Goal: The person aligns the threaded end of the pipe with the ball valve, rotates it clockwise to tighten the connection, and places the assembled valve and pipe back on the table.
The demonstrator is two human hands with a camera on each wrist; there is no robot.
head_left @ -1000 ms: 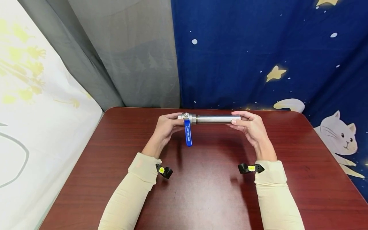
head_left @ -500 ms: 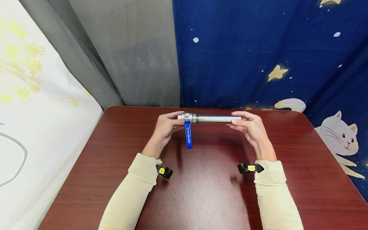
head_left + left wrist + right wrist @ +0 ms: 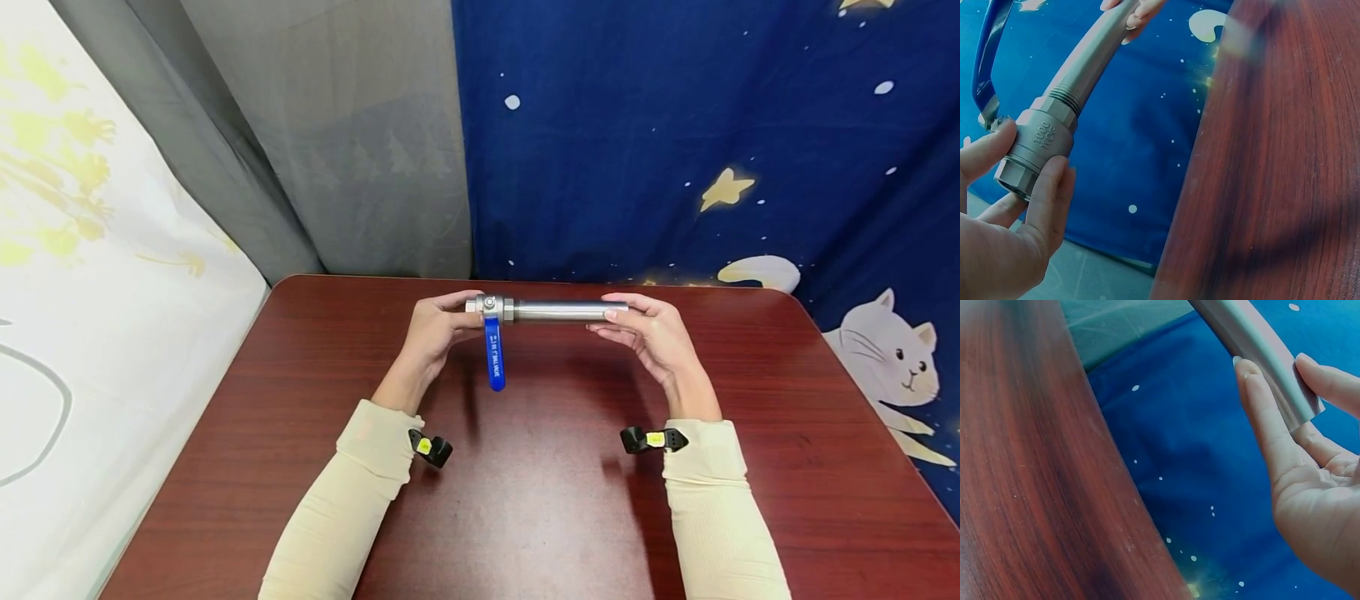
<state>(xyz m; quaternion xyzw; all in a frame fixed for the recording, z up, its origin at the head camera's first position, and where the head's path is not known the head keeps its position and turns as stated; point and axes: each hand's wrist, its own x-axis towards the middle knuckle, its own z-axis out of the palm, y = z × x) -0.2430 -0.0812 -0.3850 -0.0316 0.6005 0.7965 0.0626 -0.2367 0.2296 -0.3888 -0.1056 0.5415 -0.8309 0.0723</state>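
A steel ball valve with a blue lever handle is joined to a shiny steel pipe, which lies level in the air above the far part of the table. My left hand grips the valve body between thumb and fingers at its free end. Around the pipe's other end, my right hand pinches with its thumb on the near side and fingers behind. Threads show where pipe meets valve in the left wrist view. The lever points toward me in the head view.
The dark red wooden table spreads below both arms. Behind its far edge hang a grey curtain and a blue starry curtain. White patterned cloth hangs at the left.
The blue lever tilts slightly further down toward me in the head view. Both hands keep their hold and stay almost where they were.
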